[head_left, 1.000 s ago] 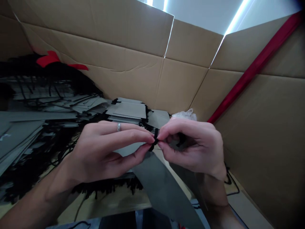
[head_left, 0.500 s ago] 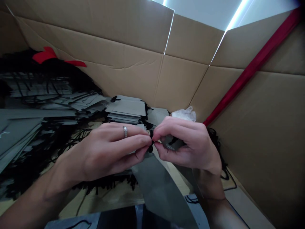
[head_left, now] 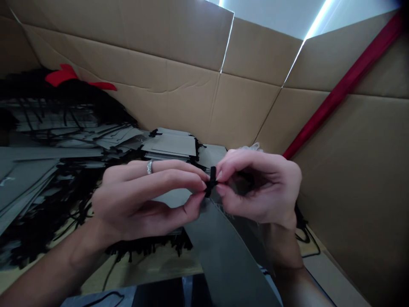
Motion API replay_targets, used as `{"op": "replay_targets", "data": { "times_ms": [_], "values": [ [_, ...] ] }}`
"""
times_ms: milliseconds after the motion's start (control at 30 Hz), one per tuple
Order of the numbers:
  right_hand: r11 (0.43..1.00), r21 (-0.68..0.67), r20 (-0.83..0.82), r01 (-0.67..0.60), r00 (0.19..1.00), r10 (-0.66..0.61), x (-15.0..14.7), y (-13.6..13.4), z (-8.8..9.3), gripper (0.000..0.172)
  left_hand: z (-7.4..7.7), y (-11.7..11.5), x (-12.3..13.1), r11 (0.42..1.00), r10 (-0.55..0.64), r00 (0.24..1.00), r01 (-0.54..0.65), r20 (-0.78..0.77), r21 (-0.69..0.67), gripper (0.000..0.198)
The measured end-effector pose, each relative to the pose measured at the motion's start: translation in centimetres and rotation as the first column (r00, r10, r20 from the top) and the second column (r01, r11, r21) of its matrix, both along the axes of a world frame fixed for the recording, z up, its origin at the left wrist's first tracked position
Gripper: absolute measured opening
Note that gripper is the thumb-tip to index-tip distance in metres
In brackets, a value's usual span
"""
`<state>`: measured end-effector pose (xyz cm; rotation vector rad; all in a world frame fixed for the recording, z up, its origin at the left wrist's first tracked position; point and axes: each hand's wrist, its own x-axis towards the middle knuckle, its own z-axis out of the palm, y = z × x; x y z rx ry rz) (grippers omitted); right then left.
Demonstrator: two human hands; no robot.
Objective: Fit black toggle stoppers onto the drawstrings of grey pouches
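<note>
Between my two hands is a black cord (head_left: 212,175), bunched in what looks like a knot at the top of a grey card or paper bag (head_left: 228,251). My left hand (head_left: 150,198), with a ring on one finger, pinches the cord from the left. From the right, my right hand (head_left: 258,185) pinches it between thumb and forefinger. The fingertips of both hands nearly meet at the knot. Below them the grey piece hangs down tilted towards the lower right, its upper right part hidden behind my right hand.
Grey pieces with black cords lie in a neat stack (head_left: 171,143) behind my hands and in a large heap (head_left: 35,175) at left. Red strips (head_left: 62,76) lie on the heap. Cardboard walls (head_left: 179,55) enclose the table; a dark red band (head_left: 341,89) crosses the right one.
Both hands and the cord have shifted slightly right. My left fingers have spread a little, and more of the black knot shows between the fingertips.
</note>
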<state>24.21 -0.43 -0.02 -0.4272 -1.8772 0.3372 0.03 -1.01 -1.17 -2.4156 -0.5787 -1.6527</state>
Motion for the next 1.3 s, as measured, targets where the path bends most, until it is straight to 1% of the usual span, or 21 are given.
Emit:
{"op": "replay_targets", "data": {
  "times_ms": [100, 167, 233, 333, 433, 500, 567, 667, 733, 800, 900, 933, 967, 1000, 1033, 1067, 1100, 1133, 1167, 1200, 1300],
  "values": [
    [0.998, 0.031, 0.009, 0.061, 0.998, -0.062, -0.1, 0.0, 0.1, 0.025, -0.2, 0.1, 0.2, 0.997, 0.073, 0.995, -0.072, -0.061, 0.011, 0.011],
    [0.993, 0.069, 0.049, 0.096, 0.994, -0.099, -0.1, -0.2, 0.2, 0.025, -0.2, 0.1, -0.1, 0.997, 0.064, 0.990, -0.060, -0.125, 0.039, 0.013],
    [0.984, 0.123, 0.117, 0.125, 0.983, -0.140, 0.0, -0.4, 0.2, 0.027, -0.4, 0.2, -0.5, 0.997, 0.044, 0.987, -0.033, -0.155, 0.070, 0.015],
    [0.967, 0.198, 0.184, 0.159, 0.963, -0.196, 0.2, -0.7, 0.2, 0.027, -1.2, 0.4, -0.8, 0.991, 0.029, 0.991, -0.012, -0.130, 0.131, 0.024],
    [0.959, 0.217, 0.182, 0.181, 0.958, -0.222, 0.2, -0.8, 0.1, 0.026, -1.6, 0.5, -0.6, 0.985, 0.029, 0.995, -0.012, -0.098, 0.172, 0.027],
    [0.964, 0.198, 0.165, 0.178, 0.963, -0.212, 0.1, -0.8, 0.1, 0.027, -1.5, 0.2, -0.3, 0.991, 0.055, 0.994, -0.042, -0.095, 0.128, 0.023],
    [0.972, 0.162, 0.129, 0.169, 0.973, -0.190, -0.1, -0.7, 0.1, 0.028, -1.2, -0.1, 0.0, 0.997, 0.065, 0.995, -0.061, -0.073, 0.054, 0.017],
    [0.985, 0.092, 0.053, 0.145, 0.987, -0.150, -0.3, -0.7, 0.1, 0.027, -0.8, -0.3, 0.4, 0.998, 0.056, 0.998, -0.056, 0.023, -0.009, 0.012],
    [0.991, 0.037, 0.004, 0.132, 0.991, -0.132, -0.5, -0.8, 0.1, 0.026, -0.7, 0.0, 0.7, 0.999, 0.007, 0.996, -0.003, 0.087, -0.054, 0.013],
    [0.992, -0.013, -0.036, 0.123, 0.992, -0.124, -0.7, -1.0, 0.0, 0.026, -0.7, 0.5, 1.1, 0.989, -0.093, 0.983, 0.110, 0.155, -0.103, 0.015],
    [0.993, -0.042, -0.066, 0.114, 0.991, -0.117, -0.8, -1.0, -0.1, 0.027, -0.6, 1.2, 1.7, 0.954, -0.253, 0.935, 0.283, 0.248, -0.095, 0.019],
    [0.993, -0.028, -0.070, 0.113, 0.991, -0.115, -0.7, -0.9, -0.2, 0.028, -0.5, 1.4, 1.8, 0.935, -0.301, 0.913, 0.339, 0.276, -0.100, 0.021],
    [0.993, -0.003, -0.074, 0.117, 0.990, -0.117, -0.7, -0.7, -0.2, 0.029, -0.4, 1.6, 1.9, 0.904, -0.351, 0.886, 0.406, 0.302, -0.139, 0.021],
    [0.992, 0.035, -0.074, 0.118, 0.990, -0.116, -0.6, -0.5, -0.2, 0.029, -0.4, 1.7, 1.9, 0.851, -0.400, 0.856, 0.480, 0.326, -0.215, 0.020],
    [0.990, 0.079, -0.073, 0.119, 0.991, -0.113, -0.5, -0.3, -0.1, 0.029, -0.3, 1.8, 1.9, 0.776, -0.438, 0.830, 0.543, 0.346, -0.320, 0.018],
    [0.985, 0.122, -0.070, 0.118, 0.991, -0.110, -0.4, 0.0, -0.1, 0.028, -0.3, 1.8, 1.8, 0.689, -0.461, 0.814, 0.580, 0.354, -0.435, 0.015],
    [0.981, 0.159, -0.067, 0.114, 0.992, -0.105, -0.3, 0.1, 0.0, 0.027, -0.3, 1.9, 1.7, 0.609, -0.468, 0.812, 0.582, 0.347, -0.540, 0.014],
    [0.977, 0.185, -0.060, 0.107, 0.993, -0.097, -0.2, 0.3, 0.1, 0.027, -0.3, 1.9, 1.6, 0.555, -0.463, 0.824, 0.557, 0.327, -0.618, 0.015],
    [0.976, 0.196, -0.052, 0.096, 0.995, -0.087, -0.1, 0.3, 0.1, 0.026, -0.3, 1.9, 1.5, 0.537, -0.449, 0.840, 0.525, 0.303, -0.660, 0.018],
    [0.980, 0.182, -0.042, 0.081, 0.996, -0.075, 0.0, 0.3, 0.2, 0.026, -0.3, 1.8, 1.4, 0.548, -0.429, 0.857, 0.498, 0.286, -0.672, 0.020],
    [0.999, 0.016, -0.039, 0.037, 0.999, -0.036, 0.2, -0.2, 0.4, 0.025, -0.3, 1.7, 1.4, 0.637, -0.392, 0.879, 0.473, 0.272, -0.609, 0.012]
  ]
}}
